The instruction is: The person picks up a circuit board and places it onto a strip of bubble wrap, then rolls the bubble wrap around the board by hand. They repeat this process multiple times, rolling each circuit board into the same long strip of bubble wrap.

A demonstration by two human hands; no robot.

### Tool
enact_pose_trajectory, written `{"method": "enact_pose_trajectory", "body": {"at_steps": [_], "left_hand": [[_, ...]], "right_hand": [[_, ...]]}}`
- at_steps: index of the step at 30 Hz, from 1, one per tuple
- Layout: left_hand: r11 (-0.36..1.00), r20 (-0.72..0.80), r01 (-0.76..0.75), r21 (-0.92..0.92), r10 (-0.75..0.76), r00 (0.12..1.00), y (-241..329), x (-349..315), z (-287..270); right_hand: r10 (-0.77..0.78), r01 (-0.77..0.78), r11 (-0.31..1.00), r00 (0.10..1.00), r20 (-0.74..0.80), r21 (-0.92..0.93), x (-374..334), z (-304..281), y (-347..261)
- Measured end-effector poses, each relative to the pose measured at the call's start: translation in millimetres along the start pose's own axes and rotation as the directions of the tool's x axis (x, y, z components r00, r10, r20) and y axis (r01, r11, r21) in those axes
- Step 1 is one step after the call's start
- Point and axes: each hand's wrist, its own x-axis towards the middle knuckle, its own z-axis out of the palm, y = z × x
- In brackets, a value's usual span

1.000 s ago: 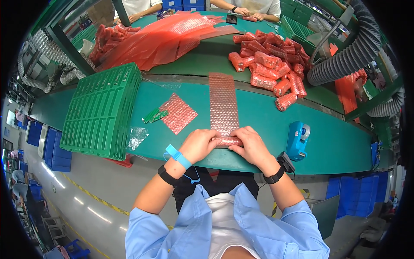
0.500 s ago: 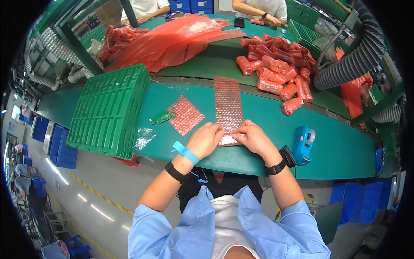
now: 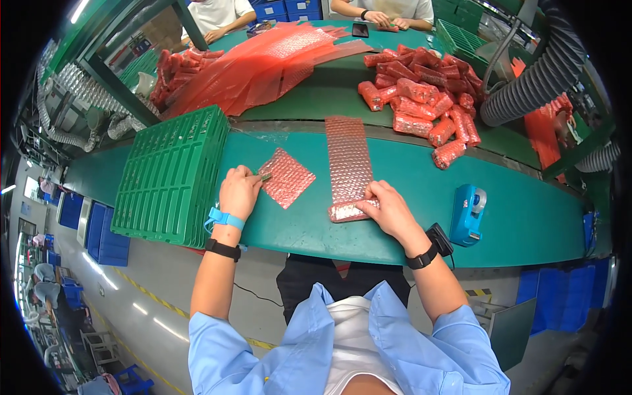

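Note:
My left hand [image 3: 238, 192] has its fingers closed on a small green circuit board [image 3: 265, 177], mostly hidden under them. Beside it a square piece of red bubble wrap [image 3: 289, 179] lies flat on the green table. A long strip of red bubble wrap [image 3: 349, 151] stretches away from me, its near end folded over into a flat roll [image 3: 345, 210]. At the right end of that roll, my right hand [image 3: 388, 209] grips it between thumb and fingers. Whatever lies inside the roll is hidden.
Stacked green crates [image 3: 168, 178] stand at the left. A blue tape dispenser [image 3: 466, 217] sits at the right. Beyond are a heap of red wrapped bundles [image 3: 421, 99], spread red bubble-wrap sheets [image 3: 263, 72] and a grey hose [image 3: 536, 76]. Two people work across the table.
My left hand has left the strip's near end and moved left onto the green circuit board. My right hand stays at the roll, where the folded end now shows.

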Motion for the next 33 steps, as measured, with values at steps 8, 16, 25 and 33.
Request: {"method": "enact_pose_trajectory", "body": {"at_steps": [8, 16, 25, 33], "left_hand": [[0.901, -0.271, -0.395, -0.18, 0.34, 0.9, 82, -8, -7], [0.877, 0.069, 0.062, -0.476, -0.033, 0.997, 133, -39, 12], [0.408, 0.108, 0.149, -0.901, -0.122, 0.987, 116, -70, 54], [0.24, 0.449, 0.481, -0.843, -0.178, 0.876, 90, -40, 48]], "right_hand": [[0.008, -0.008, 0.999, 1.0, -0.004, -0.053, 6, 1, 14], [-0.038, 0.038, 0.999, 0.999, -0.038, -0.012, 2, 15, 15], [-0.379, 0.37, 0.912, 0.925, -0.02, -0.179, 3, 49, 6], [-0.267, 0.266, 0.946, 0.964, 0.022, -0.187, -6, 58, -9]]}}
